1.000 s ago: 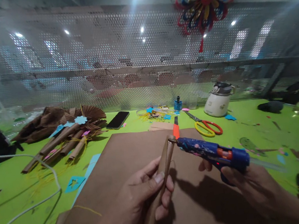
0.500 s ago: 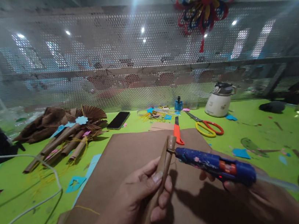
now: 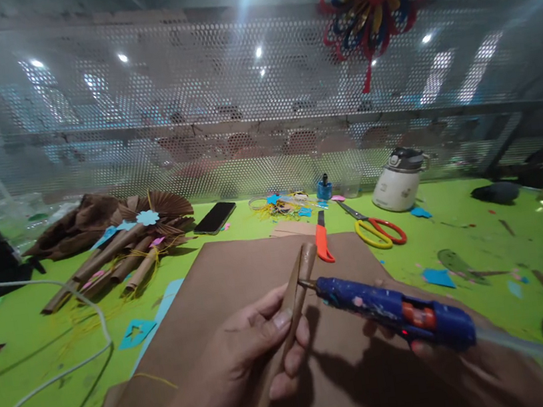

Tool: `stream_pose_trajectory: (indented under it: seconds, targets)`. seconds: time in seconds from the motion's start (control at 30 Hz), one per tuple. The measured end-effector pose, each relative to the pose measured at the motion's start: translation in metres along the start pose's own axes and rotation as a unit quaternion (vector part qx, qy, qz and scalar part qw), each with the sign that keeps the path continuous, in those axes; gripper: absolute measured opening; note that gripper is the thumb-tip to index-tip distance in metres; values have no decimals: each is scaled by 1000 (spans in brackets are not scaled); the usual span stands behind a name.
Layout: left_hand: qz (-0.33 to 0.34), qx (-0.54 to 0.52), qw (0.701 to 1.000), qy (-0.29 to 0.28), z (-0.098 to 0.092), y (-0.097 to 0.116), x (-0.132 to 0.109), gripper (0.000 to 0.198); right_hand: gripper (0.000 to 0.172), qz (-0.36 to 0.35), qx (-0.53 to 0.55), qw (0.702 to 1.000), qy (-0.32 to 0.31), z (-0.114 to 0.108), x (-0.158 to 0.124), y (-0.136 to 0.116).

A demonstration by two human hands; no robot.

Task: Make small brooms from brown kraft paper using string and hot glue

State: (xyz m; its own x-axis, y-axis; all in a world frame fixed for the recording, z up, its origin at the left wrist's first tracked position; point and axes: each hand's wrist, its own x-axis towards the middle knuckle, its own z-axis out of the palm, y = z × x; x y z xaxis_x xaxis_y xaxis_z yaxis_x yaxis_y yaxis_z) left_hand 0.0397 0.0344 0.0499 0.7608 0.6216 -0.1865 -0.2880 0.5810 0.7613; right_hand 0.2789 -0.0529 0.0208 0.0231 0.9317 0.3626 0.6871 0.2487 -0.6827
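My left hand (image 3: 255,344) is closed around a rolled brown paper tube (image 3: 306,262), which tilts up and away from me with a loose flap along its upper part. My right hand (image 3: 454,353) grips a blue hot glue gun (image 3: 391,304) from the right, and its fingers are partly hidden behind the gun. The metal nozzle touches or nearly touches the edge of the tube's flap. A clear glue stick (image 3: 514,344) sticks out of the gun's rear. Beneath both hands lies a large brown paper sheet (image 3: 220,271).
Scissors (image 3: 373,229), an orange-handled cutter (image 3: 324,240) and a phone (image 3: 215,218) lie beyond the sheet. A white flask (image 3: 397,186) stands at back right. Brown paper tubes (image 3: 107,257) are piled left. A white cable (image 3: 100,315) crosses the green table (image 3: 72,366).
The glue gun's nozzle has moved down along the flap's edge, toward my left hand's fingers. My left hand still holds the tube, with barely any shift.
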Motion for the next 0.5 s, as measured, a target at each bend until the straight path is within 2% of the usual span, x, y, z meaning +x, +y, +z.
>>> stream_pose_trajectory:
  seconds: [0.13,0.3,0.5]
  targets:
    - [1,-6,1000,11,4,-2,0,21,24,5,-12,1000,22,-6,6,4]
    - [4,-7,1000,11,6,-5,-1,22,33,5,-60,997,57,-8,10,11]
    - [12,-10,1000,14,6,-6,-1,21,36,-10,-63,997,48,-6,7,18]
